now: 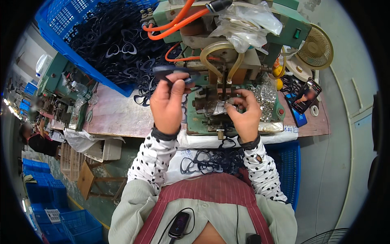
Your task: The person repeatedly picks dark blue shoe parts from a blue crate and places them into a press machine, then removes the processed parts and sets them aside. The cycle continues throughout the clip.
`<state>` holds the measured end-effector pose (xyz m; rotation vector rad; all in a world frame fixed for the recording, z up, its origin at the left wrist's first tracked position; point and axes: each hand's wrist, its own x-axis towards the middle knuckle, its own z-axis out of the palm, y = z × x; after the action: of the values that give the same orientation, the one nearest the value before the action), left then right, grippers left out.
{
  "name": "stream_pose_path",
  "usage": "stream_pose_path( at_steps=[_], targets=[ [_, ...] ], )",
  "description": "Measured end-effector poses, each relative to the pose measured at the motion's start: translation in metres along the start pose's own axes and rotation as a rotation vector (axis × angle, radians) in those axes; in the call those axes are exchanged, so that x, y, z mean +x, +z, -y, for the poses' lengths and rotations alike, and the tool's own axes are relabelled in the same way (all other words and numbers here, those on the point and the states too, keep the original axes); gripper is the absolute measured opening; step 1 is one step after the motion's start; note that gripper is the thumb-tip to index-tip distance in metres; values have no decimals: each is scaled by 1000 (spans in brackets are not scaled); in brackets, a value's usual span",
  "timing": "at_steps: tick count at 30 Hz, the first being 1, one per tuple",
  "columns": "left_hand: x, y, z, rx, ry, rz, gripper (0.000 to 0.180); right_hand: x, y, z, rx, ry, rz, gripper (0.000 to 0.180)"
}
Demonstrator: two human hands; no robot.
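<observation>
My left hand (166, 101) is raised above the bench and pinches a dark heart-shaped eyeglass frame (172, 72) between thumb and fingers. My right hand (245, 112) rests on the front of a green bench machine (227, 87), its fingertips pinching something small and silvery at the machine's jaw; what it is cannot be made out. A blue crate (61, 44) at the upper left is heaped with many dark heart-shaped frames (118, 44). More such frames (213, 160) lie on a white sheet in my lap.
Orange hoses (174, 24) and clear tubes loop over the machine. A bag of small metal parts (266, 95), a phone (306, 95), a tape roll and a small fan (315, 51) sit at the right on the worn wooden bench (118, 116). Blue crates stand on the floor left.
</observation>
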<state>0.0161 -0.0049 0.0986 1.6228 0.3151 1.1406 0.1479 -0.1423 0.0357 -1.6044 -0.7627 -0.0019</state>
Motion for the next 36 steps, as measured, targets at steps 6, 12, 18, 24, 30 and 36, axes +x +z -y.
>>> stream_pose_path(
  at_steps=[6,12,18,24,30,36],
  targets=[
    [4,0,-2,-73,14,3,18,2,12,5,161,90,-6,54],
    [-45,-5,17,380,747,485,33,4,8,4,147,68,13,53],
    [-63,25,47,338,812,644,37,23,-45,-38,-191,-88,-146,36],
    [-59,28,49,264,776,647,40,19,-107,-126,-385,111,-143,31],
    [-61,29,48,277,764,610,41,-9,-105,-111,-985,-102,31,33],
    [-64,29,53,279,760,623,40,8,-91,-133,-804,38,-2,18]
  ],
)
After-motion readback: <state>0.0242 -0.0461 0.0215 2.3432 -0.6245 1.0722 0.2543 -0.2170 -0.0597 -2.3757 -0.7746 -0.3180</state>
